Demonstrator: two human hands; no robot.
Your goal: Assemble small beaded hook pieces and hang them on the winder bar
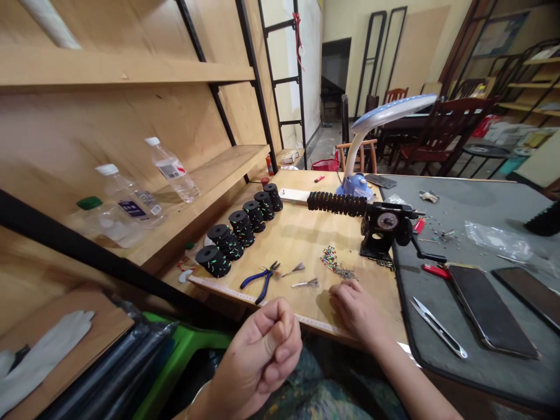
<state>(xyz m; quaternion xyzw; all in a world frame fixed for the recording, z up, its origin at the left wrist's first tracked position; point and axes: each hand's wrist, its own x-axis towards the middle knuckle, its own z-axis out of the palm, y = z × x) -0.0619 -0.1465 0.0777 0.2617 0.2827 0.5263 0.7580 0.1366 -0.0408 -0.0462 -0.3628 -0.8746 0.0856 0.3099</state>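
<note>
A pale plywood surface (301,245) fills the middle of the view, with a tape measure (262,300) running along its near edge. The left hand (254,356) hangs just off that edge, its fingers (280,332) pressed together against the thumb; anything held between them is too small to see. The right hand (356,309) rests on the wood near the same edge, its fingers (345,291) loosely curled and pinching nothing.

Just beyond the right hand lie a heap of coloured beads (335,262) and two small wire tufts (305,283). Blue-handled pliers (260,280) sit between the hands and a row of black spools (231,230). Bare wood separates these things, leaving open room around them. Farther along, a black hand-cranked winder (385,230) is mounted at the board's side, holding a ribbed black coil (336,204).

To the right, a grey mat (464,204) carries steel thread snips (437,326) and a dark phone (490,309). Plastic bottles (170,169) stand on a wooden shelf (131,70) at left, and wooden chairs (441,128) fill the room beyond.
</note>
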